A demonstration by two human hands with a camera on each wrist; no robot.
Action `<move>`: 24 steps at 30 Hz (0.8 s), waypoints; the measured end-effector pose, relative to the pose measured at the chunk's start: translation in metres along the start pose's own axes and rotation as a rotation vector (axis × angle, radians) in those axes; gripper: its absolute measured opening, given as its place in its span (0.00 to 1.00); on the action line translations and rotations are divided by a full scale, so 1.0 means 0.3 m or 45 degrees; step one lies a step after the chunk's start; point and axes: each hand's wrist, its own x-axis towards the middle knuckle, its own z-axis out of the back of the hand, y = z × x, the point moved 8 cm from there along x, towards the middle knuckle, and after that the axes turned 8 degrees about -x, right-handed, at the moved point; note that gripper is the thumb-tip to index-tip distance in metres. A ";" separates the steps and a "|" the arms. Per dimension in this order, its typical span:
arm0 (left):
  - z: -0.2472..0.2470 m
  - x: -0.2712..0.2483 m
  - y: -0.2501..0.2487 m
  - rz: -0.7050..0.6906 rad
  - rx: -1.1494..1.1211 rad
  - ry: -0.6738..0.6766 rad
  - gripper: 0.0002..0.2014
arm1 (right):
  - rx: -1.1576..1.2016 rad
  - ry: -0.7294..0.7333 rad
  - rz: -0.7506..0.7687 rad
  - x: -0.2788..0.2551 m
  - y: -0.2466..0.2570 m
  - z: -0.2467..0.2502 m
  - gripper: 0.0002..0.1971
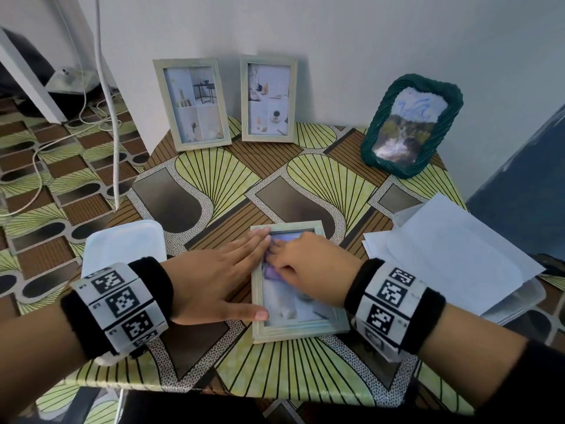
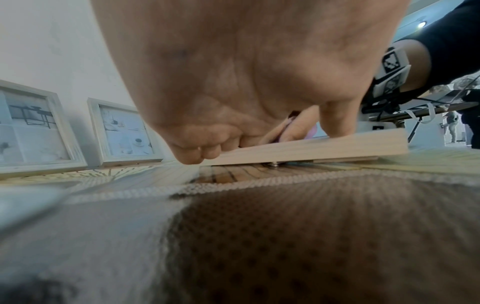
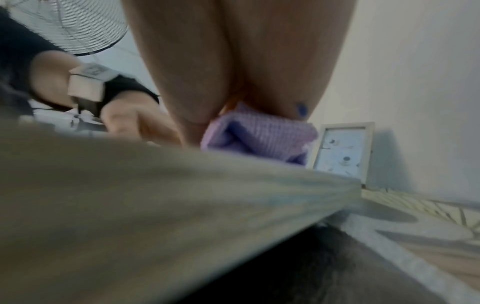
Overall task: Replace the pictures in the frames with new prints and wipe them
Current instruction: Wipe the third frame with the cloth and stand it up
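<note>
Right now, L hand [image 1: 214, 283] lies flat, fingers straight & spread, tips and thumb on left rail of pale wood frame [image 1: 298, 328], which lies face up at lower centre on patterned table [image 1: 214, 179]. R hand [image 1: 308, 264] curls round bunched purple cloth [image 3: 259, 133], pressing it on frame's glass near top.
</note>
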 end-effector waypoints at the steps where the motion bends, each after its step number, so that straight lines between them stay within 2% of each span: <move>1: 0.001 0.000 -0.001 0.005 0.004 0.000 0.54 | 0.036 -0.007 0.013 0.000 0.020 -0.005 0.20; 5: 0.004 -0.002 -0.005 0.014 0.001 -0.013 0.54 | 0.156 -0.054 0.031 -0.028 0.058 -0.004 0.22; 8: 0.004 -0.002 -0.001 0.011 -0.005 -0.006 0.55 | 0.130 0.001 0.080 -0.058 0.088 -0.015 0.24; 12: 0.000 0.005 0.001 0.004 -0.011 0.002 0.55 | -0.016 0.053 0.263 -0.110 0.157 -0.044 0.24; 19: 0.002 0.005 0.005 -0.011 -0.057 0.013 0.56 | 0.262 -0.020 0.404 -0.222 0.091 -0.040 0.20; 24: 0.001 0.006 0.005 0.000 -0.073 0.029 0.57 | 0.025 0.099 0.342 -0.218 0.076 -0.085 0.17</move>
